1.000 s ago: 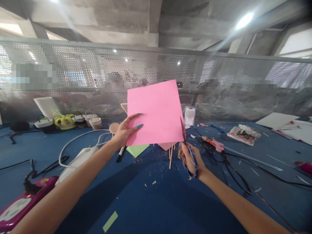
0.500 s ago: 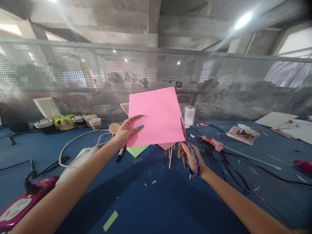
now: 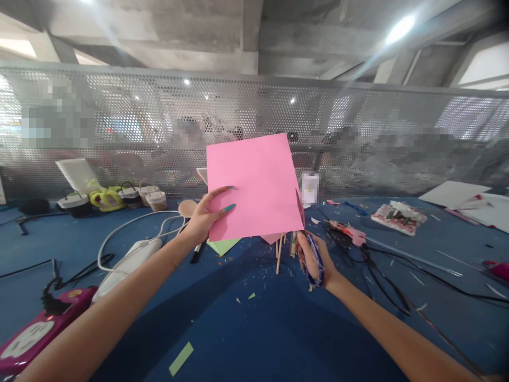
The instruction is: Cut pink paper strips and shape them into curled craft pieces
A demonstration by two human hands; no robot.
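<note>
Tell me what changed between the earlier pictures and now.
The pink sheet dipped slightly, then rose back; the scissors bit a little into its right edge. The left hand still pinches the sheet, the right hand still grips the scissors.

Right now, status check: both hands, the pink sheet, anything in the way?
Left hand pinches pink sheet, raised off blue table. Right hand grips scissors, blades at the sheet's right edge. Wooden sticks stand below it.

Plain pink paper sheet. Blue-handled scissors. Teal fingernails. Deep blue bench, flecked with pale scraps. Light green paper strip. Magenta power strip. White adapter. Grey screen, perforated dot pattern. Pale grey concrete ceiling.
</note>
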